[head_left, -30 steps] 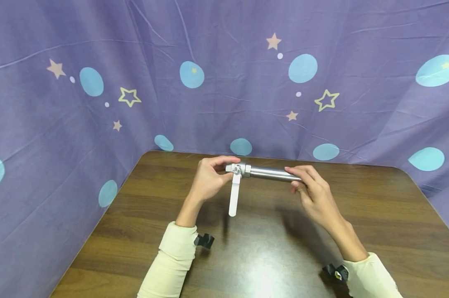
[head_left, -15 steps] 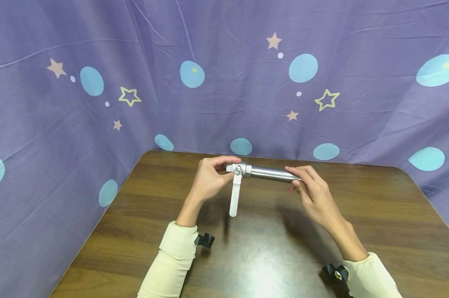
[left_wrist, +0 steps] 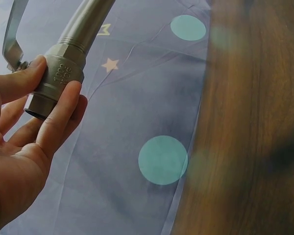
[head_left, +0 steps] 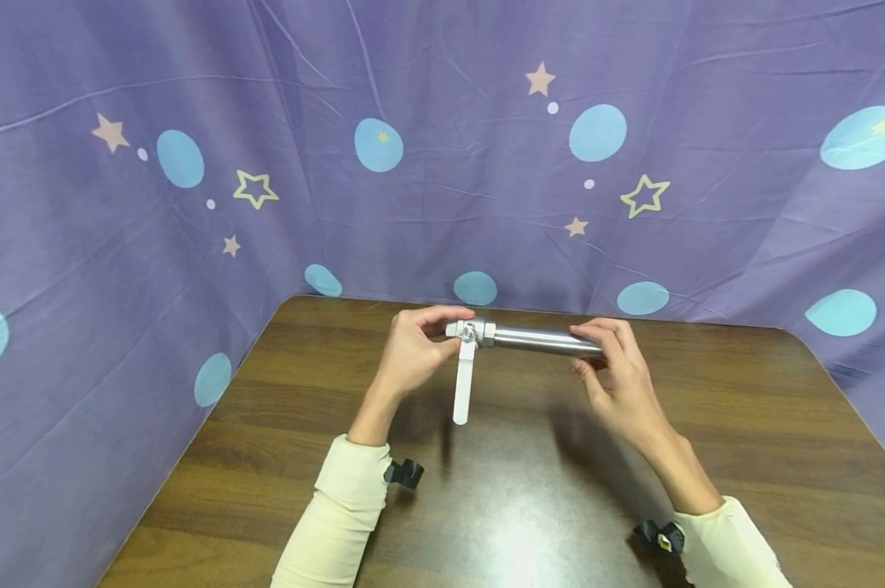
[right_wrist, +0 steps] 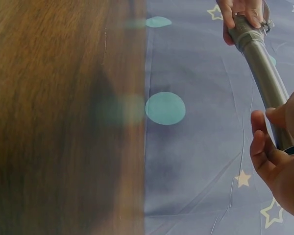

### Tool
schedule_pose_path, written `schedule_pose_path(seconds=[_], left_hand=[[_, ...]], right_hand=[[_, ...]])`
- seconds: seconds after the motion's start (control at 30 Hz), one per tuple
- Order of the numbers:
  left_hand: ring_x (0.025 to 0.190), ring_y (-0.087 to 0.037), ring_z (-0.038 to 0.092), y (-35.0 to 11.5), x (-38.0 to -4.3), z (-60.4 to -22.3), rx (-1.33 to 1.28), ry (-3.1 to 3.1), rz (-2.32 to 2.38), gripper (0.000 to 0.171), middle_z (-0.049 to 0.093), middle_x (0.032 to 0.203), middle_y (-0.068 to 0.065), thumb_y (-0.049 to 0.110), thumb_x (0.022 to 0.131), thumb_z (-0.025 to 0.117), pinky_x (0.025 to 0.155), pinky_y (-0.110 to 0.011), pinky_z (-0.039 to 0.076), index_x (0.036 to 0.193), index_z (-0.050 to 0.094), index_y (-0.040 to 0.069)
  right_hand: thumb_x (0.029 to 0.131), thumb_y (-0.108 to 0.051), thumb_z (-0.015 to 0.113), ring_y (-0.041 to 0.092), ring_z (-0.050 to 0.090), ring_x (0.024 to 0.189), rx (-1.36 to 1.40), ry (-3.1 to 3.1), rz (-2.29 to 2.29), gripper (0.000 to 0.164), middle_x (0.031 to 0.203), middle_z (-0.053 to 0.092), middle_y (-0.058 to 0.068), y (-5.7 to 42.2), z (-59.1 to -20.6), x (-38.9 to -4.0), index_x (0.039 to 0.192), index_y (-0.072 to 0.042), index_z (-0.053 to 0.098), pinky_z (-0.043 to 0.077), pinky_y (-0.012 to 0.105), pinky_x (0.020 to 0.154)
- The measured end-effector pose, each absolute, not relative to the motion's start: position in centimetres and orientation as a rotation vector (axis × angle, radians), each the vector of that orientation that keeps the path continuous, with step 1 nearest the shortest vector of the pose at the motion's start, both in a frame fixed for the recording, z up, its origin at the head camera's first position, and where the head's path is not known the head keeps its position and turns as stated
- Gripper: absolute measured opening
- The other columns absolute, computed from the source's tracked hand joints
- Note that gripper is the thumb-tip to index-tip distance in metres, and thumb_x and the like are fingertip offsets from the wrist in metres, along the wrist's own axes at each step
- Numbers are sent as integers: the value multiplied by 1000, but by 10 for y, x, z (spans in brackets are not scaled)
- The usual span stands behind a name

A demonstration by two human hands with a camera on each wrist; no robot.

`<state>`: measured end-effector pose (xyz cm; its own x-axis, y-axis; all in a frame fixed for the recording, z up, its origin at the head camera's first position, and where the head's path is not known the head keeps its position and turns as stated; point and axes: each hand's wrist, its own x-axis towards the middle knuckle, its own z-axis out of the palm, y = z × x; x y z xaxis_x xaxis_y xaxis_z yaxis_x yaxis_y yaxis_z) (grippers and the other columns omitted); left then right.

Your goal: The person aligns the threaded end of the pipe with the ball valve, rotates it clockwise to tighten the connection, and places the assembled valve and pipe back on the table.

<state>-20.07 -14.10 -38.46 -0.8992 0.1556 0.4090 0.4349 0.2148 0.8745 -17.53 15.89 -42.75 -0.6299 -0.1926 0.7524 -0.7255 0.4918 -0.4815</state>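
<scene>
My left hand point(head_left: 411, 351) pinches the body of a silver ball valve point(left_wrist: 60, 71) between thumb and fingers. From the valve a flat lever handle point(head_left: 463, 388) hangs toward me. A smooth steel pipe point(head_left: 532, 339) is joined to the valve's right side, and the whole assembly is held up over the table, nearly level. At the pipe's far right end, my right hand point(head_left: 626, 396) has its fingers and thumb curled round the tube. The pipe's end shows between the fingers point(right_wrist: 264, 152) in the right wrist view.
Beneath both hands is a brown wooden table point(head_left: 325, 506) with a shiny patch of reflected light. A purple curtain point(head_left: 442, 196) with stars and blue dots stands behind and to the left. Black wrist mounts point(head_left: 404, 474) sit at the cream sleeves.
My right hand has slid slightly right along the pipe, and its fingers have shifted round the end. The left hand and the valve have stayed almost where they were.
</scene>
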Motion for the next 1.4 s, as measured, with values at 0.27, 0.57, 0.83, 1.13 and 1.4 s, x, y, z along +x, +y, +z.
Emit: schedule_pose_path(seconds=[0.27, 0.57, 0.83, 1.13, 1.4], left_hand=[[96, -26, 79, -140, -200, -384, -552, -2258, -1766, 40, 81, 113, -23, -17, 79, 74, 81, -22, 65, 115, 80, -3], [99, -30, 79, -141, -200, -384, -563, -2256, -1760, 39, 81, 113, -22, -17, 79, 74, 85, -32, 66, 115, 80, -3], [101, -33, 79, -140, -199, -383, -582, -2257, -1727, 38, 81, 113, -21, -16, 79, 75, 83, -19, 64, 114, 81, -2], [99, -28, 80, -139, -199, -384, -577, -2266, -1723, 39, 82, 112, -18, -15, 79, 75, 81, -19, 63, 113, 82, 0], [97, -26, 79, -139, -199, -384, -594, -2259, -1723, 39, 82, 112, -19, -17, 78, 75, 80, -19, 64, 112, 82, -1]], right_hand=[[79, 25, 77, 6, 65, 84, 743, -2050, 1107, 51, 127, 60, 23, 156, -428, -175, 124, 5, 65, 56, 7, 74], [82, 14, 82, 6, 61, 109, 744, -2111, 1080, 46, 123, 66, 20, 161, -426, -176, 125, 4, 68, 50, 4, 89], [89, 10, 77, 0, 66, 96, 773, -2167, 1110, 45, 124, 70, 13, 164, -425, -175, 133, 0, 68, 54, 5, 84], [93, 13, 71, 0, 66, 81, 774, -2181, 1139, 44, 110, 70, 7, 164, -427, -175, 135, -1, 69, 53, 7, 71], [96, 10, 70, 3, 66, 72, 740, -2221, 1087, 43, 111, 70, 5, 165, -427, -175, 136, -5, 70, 51, 10, 64]])
